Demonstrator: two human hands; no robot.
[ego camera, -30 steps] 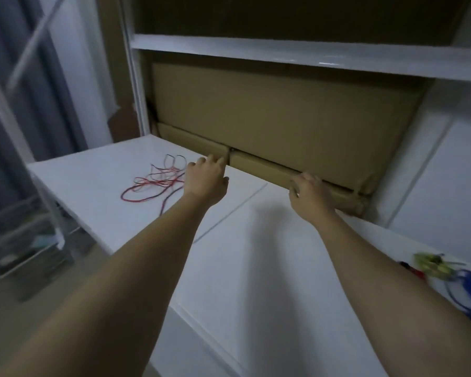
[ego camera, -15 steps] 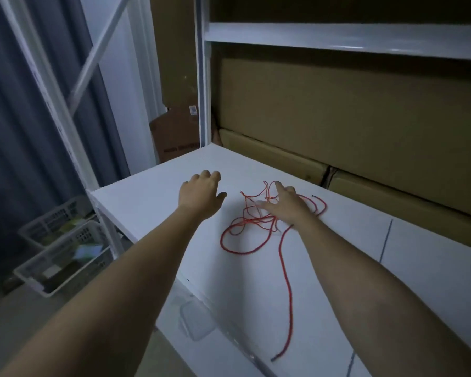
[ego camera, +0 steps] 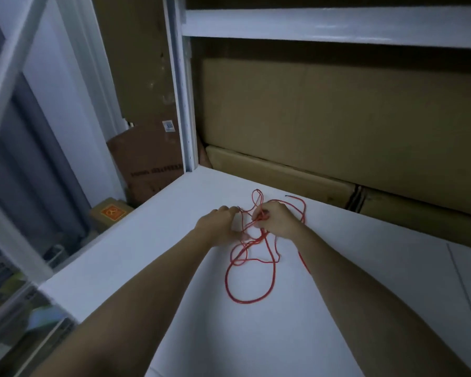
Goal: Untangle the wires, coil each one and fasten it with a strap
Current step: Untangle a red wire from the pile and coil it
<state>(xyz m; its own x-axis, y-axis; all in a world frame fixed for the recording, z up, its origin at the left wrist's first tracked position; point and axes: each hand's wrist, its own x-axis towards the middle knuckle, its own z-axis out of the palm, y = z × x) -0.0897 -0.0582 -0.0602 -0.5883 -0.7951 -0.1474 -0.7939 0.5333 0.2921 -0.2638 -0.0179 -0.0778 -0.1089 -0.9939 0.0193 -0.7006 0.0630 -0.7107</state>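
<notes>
Your right hand (ego camera: 276, 219) pinches the red wire (ego camera: 252, 263) at its knot; your left hand (ego camera: 220, 223) grasps a strand. It's light and limp: hunt the free end.

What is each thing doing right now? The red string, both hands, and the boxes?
red wire: tangled, loose loops lying on the white shelf, no strap on it.
right hand: fingers curled, pinching a bunch of the wire.
left hand: curled, pinching a strand beside the tangle.
cardboard boxes: closed, stacked behind the shelf.
small box with orange label: closed, down on the left.
</notes>
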